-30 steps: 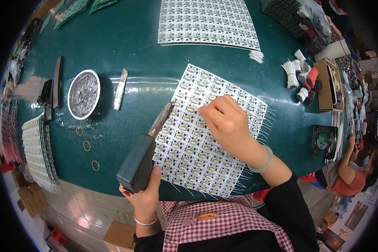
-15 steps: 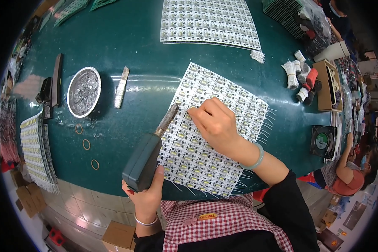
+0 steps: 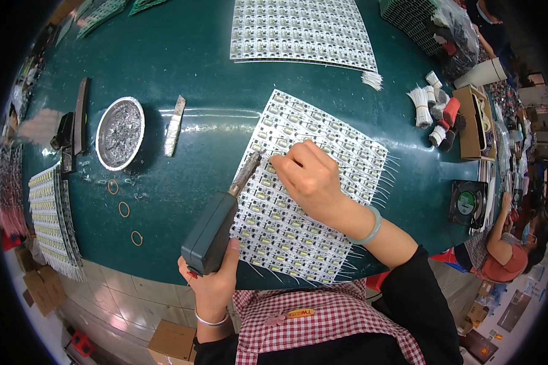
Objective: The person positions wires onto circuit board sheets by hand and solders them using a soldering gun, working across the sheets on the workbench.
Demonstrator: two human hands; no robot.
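My left hand [image 3: 211, 286] is wrapped round the handle of a dark green soldering gun [image 3: 209, 234]. Its metal tip points up and right, low over the upper left part of a white circuit board panel [image 3: 286, 214]. Rows of small yellowish components cover this panel, and thin white wires [image 3: 385, 182] stick out along its right and lower edges. Just right of the tip, the fingers of my right hand [image 3: 310, 181] are pinched together close to the panel. Whatever they hold is too small to make out.
A round bowl [image 3: 101, 152] of silvery bits and a wrapped blade-like tool [image 3: 173, 131] lie left. Another panel stack [image 3: 301, 36] is at the far side. White wire bundles [image 3: 420, 107], a cardboard box [image 3: 469, 131] and a black fan [image 3: 467, 204] stand right; a co-worker [image 3: 505, 258] sits beyond.
The soldering gun has shifted slightly to the right, its tip still beside my right fingers. My right hand stays pinched at nearly the same spot over the panel.
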